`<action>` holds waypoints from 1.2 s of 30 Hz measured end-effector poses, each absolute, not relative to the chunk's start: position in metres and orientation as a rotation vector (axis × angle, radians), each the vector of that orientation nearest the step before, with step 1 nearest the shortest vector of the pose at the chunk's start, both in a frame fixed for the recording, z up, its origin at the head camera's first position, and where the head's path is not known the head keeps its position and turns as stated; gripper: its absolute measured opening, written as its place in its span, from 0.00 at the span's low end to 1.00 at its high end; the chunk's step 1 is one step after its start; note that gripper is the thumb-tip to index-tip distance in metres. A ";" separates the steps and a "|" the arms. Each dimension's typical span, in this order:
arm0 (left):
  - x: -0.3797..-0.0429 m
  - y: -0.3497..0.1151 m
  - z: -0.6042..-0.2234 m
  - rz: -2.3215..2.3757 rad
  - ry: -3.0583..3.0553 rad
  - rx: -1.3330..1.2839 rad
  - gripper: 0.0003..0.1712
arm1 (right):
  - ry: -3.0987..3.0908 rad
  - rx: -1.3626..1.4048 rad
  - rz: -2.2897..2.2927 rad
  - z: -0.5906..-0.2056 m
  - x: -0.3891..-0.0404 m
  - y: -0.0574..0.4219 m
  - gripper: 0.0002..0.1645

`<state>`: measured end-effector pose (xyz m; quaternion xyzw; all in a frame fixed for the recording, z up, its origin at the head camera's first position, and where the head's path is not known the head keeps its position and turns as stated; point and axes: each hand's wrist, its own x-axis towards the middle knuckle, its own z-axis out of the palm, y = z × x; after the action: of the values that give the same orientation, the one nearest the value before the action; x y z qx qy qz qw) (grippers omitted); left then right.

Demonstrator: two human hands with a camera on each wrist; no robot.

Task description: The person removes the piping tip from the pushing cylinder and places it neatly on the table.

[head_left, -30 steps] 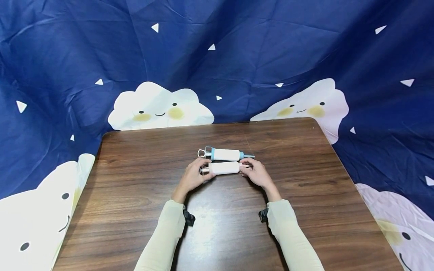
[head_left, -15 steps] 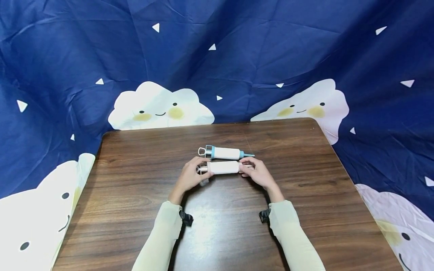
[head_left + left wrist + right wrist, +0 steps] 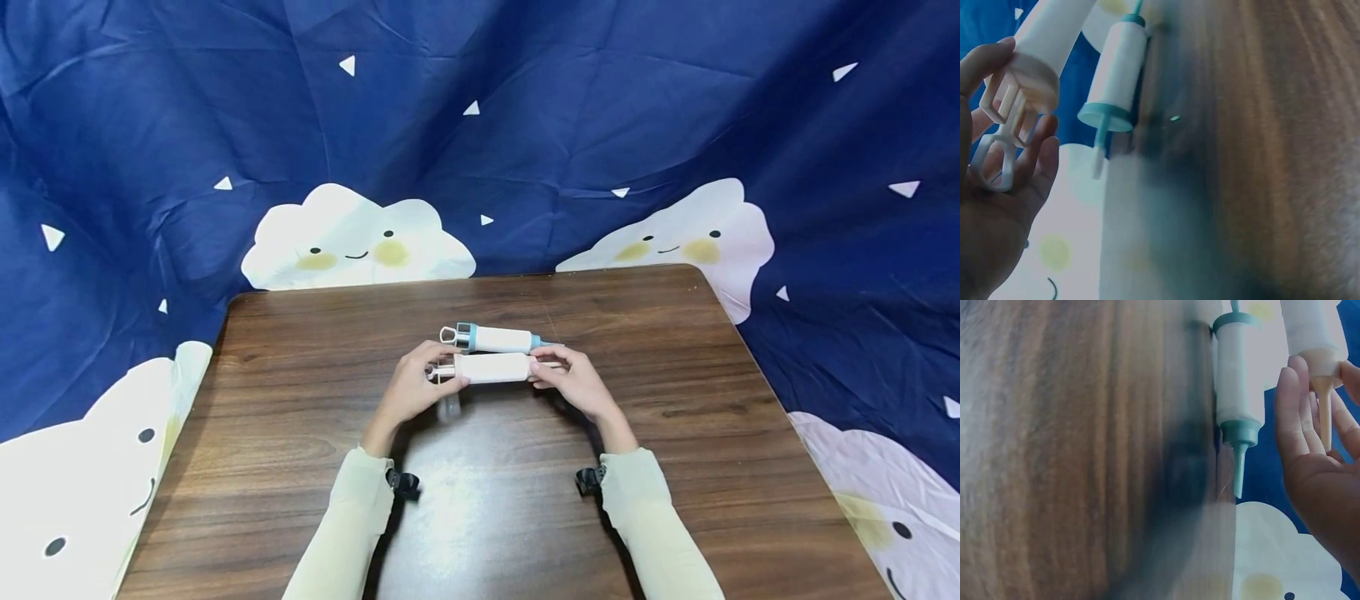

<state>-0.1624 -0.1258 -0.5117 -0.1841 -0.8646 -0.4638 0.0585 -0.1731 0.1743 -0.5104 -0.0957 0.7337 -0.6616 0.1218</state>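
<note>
Between my two hands is a white syringe with pale peach ends [image 3: 492,368], level and slightly raised off the table. My left hand [image 3: 411,387] holds it at the handle end, thumb and fingers around the flange, near the ring-shaped plunger handle [image 3: 995,164]. At the other end, my right hand [image 3: 581,386] pinches the peach collar [image 3: 1321,363] just above the thin nozzle [image 3: 1324,415]. Just behind it lies a second syringe [image 3: 504,340], white with blue-green ends. Both syringes have their nozzles pointing right in the head view.
A brown wood-grain table [image 3: 315,433] lies under everything. Behind and around it hangs a dark blue cloth [image 3: 420,125] printed with white clouds and triangles. Black wrist straps [image 3: 403,483] sit at both cuffs.
My left hand has moved a little left and nearer me. The peach-ended syringe has shifted slightly left and up off the table. My right hand keeps its grip at the nozzle end.
</note>
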 end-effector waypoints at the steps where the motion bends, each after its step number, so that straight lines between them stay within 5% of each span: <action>1: -0.162 -0.126 -0.509 -1.405 -2.611 -0.564 0.29 | 2.137 -0.284 -1.939 -0.509 -0.173 0.174 0.19; 36: -0.161 -0.140 -0.454 -1.443 -2.352 -0.728 0.23 | 2.202 -0.472 -2.122 -0.457 -0.167 0.164 0.17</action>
<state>-0.1611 -0.1396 -0.4538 -0.2525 -0.8157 -0.5005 0.1431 -0.1675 0.1638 -0.4575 -0.1524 0.7114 -0.6856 0.0238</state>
